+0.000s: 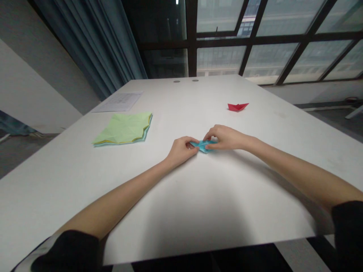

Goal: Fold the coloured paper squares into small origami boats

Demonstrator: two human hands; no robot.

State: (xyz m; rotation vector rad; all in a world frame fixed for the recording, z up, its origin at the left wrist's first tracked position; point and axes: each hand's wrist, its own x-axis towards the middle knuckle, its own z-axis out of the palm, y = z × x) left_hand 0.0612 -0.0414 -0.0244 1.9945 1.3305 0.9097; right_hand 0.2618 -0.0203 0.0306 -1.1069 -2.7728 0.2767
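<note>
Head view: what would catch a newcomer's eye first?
Probably the small red paper boat, set apart on the white table beyond the right hand. Next, the bright blue folded paper, held by that hand and the left hand mid-picture. Then the green-topped paper stack at left.

White surface (184, 102) before dark-framed windows (272, 58)

Pale light shows in several panes (217, 15). At the left hangs a blue curtain (93, 37), near a pale wall (25, 87). 2 grey discs (176, 81) sit near the surface's far edge. The floor (17, 155) is grey.
</note>
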